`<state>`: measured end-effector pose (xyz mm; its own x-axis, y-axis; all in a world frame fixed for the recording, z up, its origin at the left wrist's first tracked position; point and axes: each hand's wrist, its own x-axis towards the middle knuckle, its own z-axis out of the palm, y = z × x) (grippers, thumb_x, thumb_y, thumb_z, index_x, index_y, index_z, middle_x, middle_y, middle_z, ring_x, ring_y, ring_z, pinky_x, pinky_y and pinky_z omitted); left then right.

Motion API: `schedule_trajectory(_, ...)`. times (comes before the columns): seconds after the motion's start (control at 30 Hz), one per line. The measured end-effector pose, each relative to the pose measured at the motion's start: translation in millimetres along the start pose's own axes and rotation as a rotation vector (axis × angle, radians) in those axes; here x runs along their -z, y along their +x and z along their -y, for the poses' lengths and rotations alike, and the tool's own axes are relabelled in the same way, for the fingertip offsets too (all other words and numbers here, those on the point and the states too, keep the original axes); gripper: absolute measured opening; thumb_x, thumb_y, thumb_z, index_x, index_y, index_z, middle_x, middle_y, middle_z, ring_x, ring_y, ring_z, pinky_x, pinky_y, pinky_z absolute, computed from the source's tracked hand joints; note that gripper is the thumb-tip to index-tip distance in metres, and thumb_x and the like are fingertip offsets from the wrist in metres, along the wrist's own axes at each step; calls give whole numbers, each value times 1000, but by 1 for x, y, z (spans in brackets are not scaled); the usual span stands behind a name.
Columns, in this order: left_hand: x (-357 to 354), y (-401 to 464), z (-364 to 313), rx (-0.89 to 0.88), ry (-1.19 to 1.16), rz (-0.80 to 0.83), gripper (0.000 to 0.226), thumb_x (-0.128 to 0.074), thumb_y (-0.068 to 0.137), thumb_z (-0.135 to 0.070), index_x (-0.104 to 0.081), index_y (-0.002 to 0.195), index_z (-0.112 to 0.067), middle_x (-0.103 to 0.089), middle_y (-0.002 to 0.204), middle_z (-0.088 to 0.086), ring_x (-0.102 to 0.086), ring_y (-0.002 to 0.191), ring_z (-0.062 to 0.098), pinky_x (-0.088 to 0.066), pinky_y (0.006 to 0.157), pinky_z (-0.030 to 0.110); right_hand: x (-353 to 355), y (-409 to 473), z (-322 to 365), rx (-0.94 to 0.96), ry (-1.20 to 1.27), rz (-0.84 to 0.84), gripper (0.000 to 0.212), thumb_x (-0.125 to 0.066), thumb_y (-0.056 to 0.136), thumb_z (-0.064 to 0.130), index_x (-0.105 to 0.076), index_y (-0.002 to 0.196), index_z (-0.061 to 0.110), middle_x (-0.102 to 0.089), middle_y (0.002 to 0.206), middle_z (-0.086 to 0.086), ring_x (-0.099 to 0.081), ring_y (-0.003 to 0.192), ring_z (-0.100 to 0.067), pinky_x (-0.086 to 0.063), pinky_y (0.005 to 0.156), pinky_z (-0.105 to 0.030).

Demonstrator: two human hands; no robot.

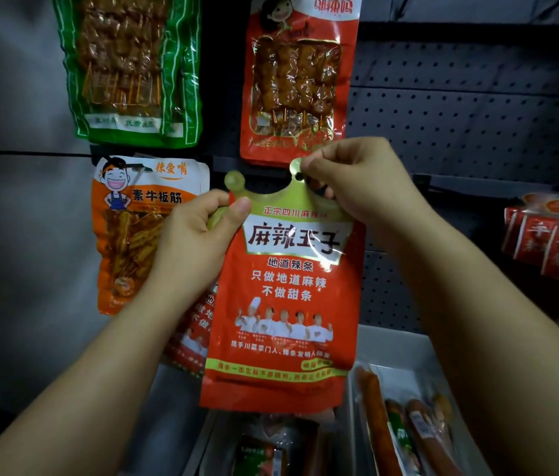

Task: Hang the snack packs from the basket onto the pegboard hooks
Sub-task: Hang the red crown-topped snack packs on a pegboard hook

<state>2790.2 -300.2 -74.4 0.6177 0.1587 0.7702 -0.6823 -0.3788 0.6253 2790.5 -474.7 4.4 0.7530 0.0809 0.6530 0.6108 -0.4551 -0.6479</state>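
A red snack pack with a gold crown-shaped top hangs upright in front of the dark pegboard. My left hand pinches its upper left corner between thumb and fingers. My right hand pinches the crown's middle tab beside its round hang hole. A second pack of the same kind shows behind my left wrist. The hook under the tab is hidden by my right hand.
Hanging packs: green, red skewer, orange. An empty black hook sticks out at left. More red packs hang at right. A grey shelf tray below holds sausages.
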Motion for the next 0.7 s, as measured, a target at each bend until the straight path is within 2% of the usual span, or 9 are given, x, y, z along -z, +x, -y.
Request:
schedule_trajectory(0.17, -4, 0, 3, 31, -53, 4, 20, -56, 90, -35, -63, 74, -23, -71, 70, -3, -68, 62, 8, -52, 51, 19, 2, 2, 3, -12, -31, 23, 16, -62, 90, 22, -69, 76, 16, -60, 65, 8, -51, 51, 5, -41, 51, -12)
schedule_trajectory(0.3, -3, 1, 3, 32, -58, -23, 19, -57, 88, -37, -64, 76, -24, -72, 71, -2, -69, 64, 9, -53, 52, 19, -3, 5, 3, -3, -29, 3, 17, -61, 90, 19, -68, 75, 15, -62, 64, 7, -52, 49, 5, -44, 49, -12)
schedule_trajectory(0.43, -3, 3, 9, 33, 7, -43, 20, -58, 89, -35, -64, 75, -22, -70, 69, 0, -67, 65, 16, -52, 57, 33, -7, 8, -1, 0, -75, -2, 16, -60, 90, 18, -68, 77, 13, -63, 67, 3, -56, 62, -8, -54, 67, -30)
schedule_trajectory(0.47, -4, 3, 11, 37, 21, -41, 20, -59, 89, -34, -63, 73, -24, -69, 66, -3, -66, 62, 11, -51, 55, 30, -8, 8, -4, -4, -89, 5, 16, -60, 90, 19, -68, 78, 13, -63, 67, 4, -56, 62, -8, -54, 69, -32)
schedule_trajectory(0.57, -10, 4, 15, 29, 68, -36, 23, -59, 90, -32, -59, 67, -30, -64, 57, -19, -57, 52, -6, -40, 45, 11, -9, 8, -13, -12, -71, -4, 14, -62, 90, 22, -68, 80, 16, -60, 65, 7, -53, 60, -5, -50, 62, -28)
schedule_trajectory(0.63, -14, 7, 19, 29, 87, -49, 23, -60, 90, -34, -58, 67, -31, -63, 55, -15, -56, 52, -5, -39, 45, 11, -10, 7, -18, 14, -44, -36, 10, -63, 90, 23, -67, 82, 18, -62, 68, 4, -56, 62, -6, -53, 65, -29)
schedule_trajectory(0.7, -17, 9, 24, 31, 132, -61, 26, -59, 89, -37, -56, 64, -31, -60, 55, -10, -55, 52, -1, -39, 46, 18, -10, 3, -25, 48, 13, -74, 6, -66, 88, 26, -64, 91, 21, -64, 76, 3, -60, 67, -4, -55, 68, -23)
